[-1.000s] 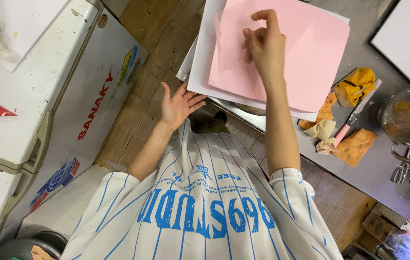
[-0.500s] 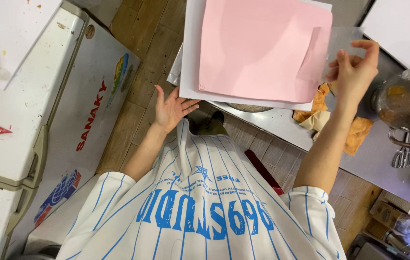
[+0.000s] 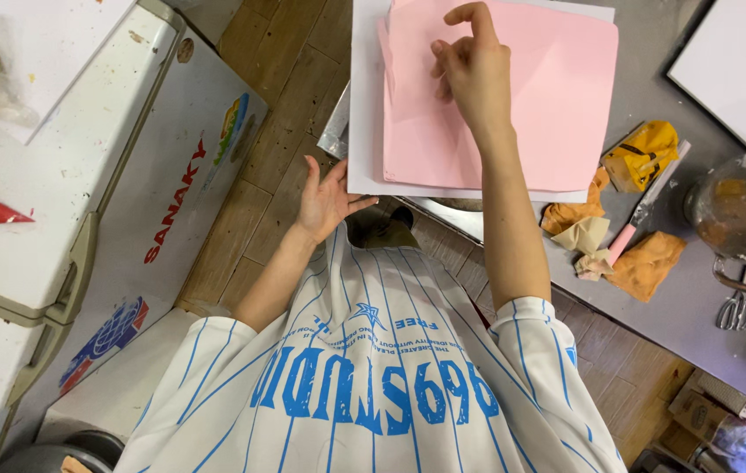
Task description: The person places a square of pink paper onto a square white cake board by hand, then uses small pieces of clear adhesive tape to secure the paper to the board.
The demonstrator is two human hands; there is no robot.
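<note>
A stack of pink paper sheets (image 3: 522,114) lies on a larger white sheet (image 3: 364,105) at the near edge of a grey metal table (image 3: 653,61). My right hand (image 3: 471,74) is on the upper left part of the pink stack, fingers bent and pinching the top sheet, whose left edge is lifted slightly. My left hand (image 3: 325,197) is below the white sheet's near left corner, palm up and fingers spread, its thumb just under the sheet's edge. It holds nothing.
Orange and yellow rags (image 3: 636,228) and a pink-handled knife (image 3: 644,210) lie right of the paper, beside a metal pot (image 3: 741,210) and scissors (image 3: 736,311). A white chest freezer (image 3: 84,175) stands at the left. A white board (image 3: 741,61) lies far right. The floor is wooden.
My right hand has gone from the pink stack's right edge back to its upper left part. The left hand has barely moved.
</note>
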